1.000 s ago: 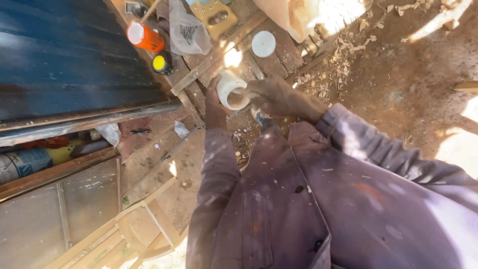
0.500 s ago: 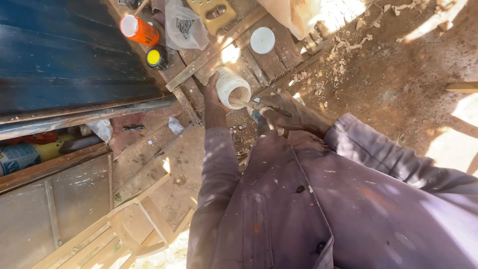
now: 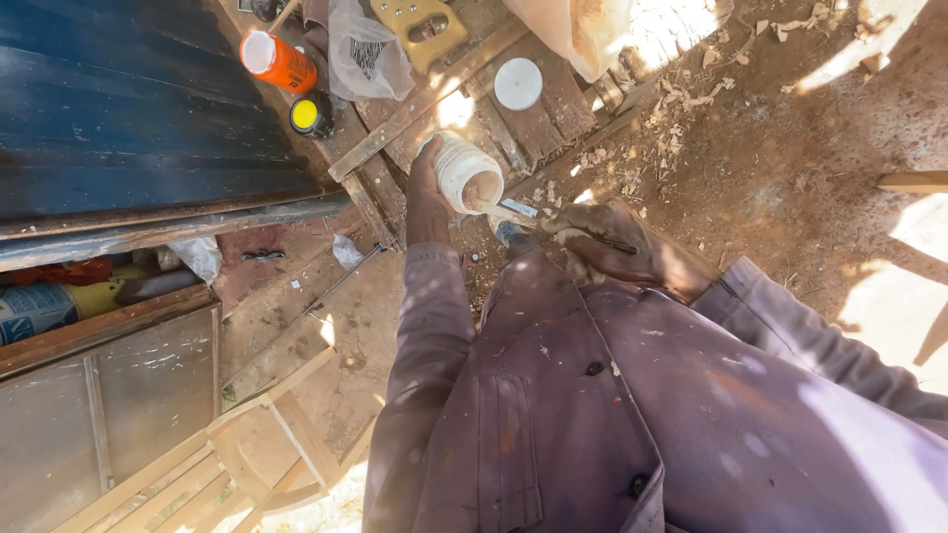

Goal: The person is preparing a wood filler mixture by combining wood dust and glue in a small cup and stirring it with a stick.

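Note:
My left hand (image 3: 427, 197) grips a white plastic jar (image 3: 464, 173), open mouth tilted toward me, with pale paste inside. My right hand (image 3: 602, 242) holds a thin flat stick (image 3: 509, 211) whose pale-coated tip reaches into the jar's mouth. Both arms wear sleeves of a stained purple work coat (image 3: 592, 415). The jar's white round lid (image 3: 518, 83) lies on the wooden planks beyond the jar.
An orange spray can (image 3: 278, 61), a small yellow-topped tin (image 3: 308, 115), a clear plastic bag (image 3: 365, 54) and a yellow saw handle (image 3: 423, 25) lie on a rough plank bench (image 3: 533, 123). Blue corrugated sheet (image 3: 128, 109) is left; a wooden frame (image 3: 247, 415) below; dirt ground with shavings right.
The right hand has drawn back from over the jar toward my body, now showing the stick's tip in the jar mouth. The left hand still holds the jar, tilted a little more.

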